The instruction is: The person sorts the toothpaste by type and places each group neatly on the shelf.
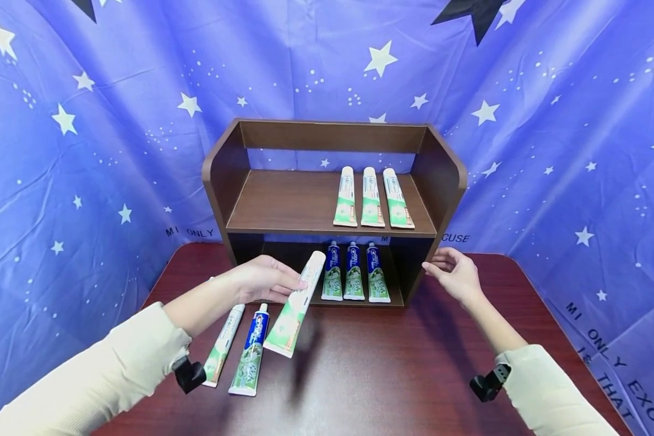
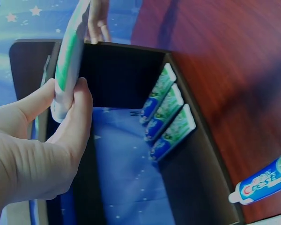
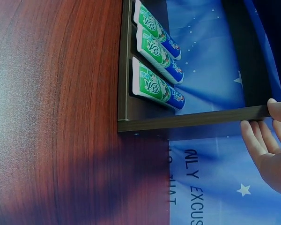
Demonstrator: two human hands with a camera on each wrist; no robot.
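Note:
My left hand (image 1: 264,280) pinches a white-and-green toothpaste tube (image 1: 293,315) between thumb and fingers, raised in front of the brown two-tier shelf (image 1: 283,200). In the left wrist view this tube (image 2: 70,61) appears edge-on. At the shelf's right side panel, my right hand (image 1: 458,278) grips its edge; the right wrist view puts the thumb at the front edge and the fingers (image 3: 254,138) on the outer face. Below my left hand, a blue-and-green toothpaste tube (image 1: 249,354) and another white-and-green tube (image 1: 223,345) lie on the table.
Three white-and-green tubes (image 1: 372,200) lie side by side on the upper tier, toward the right. Three blue-and-green tubes (image 1: 354,272) occupy the lower tier's right part. The dark red table (image 1: 370,369) extends before the shelf, and a blue star-patterned cloth (image 1: 316,54) hangs behind.

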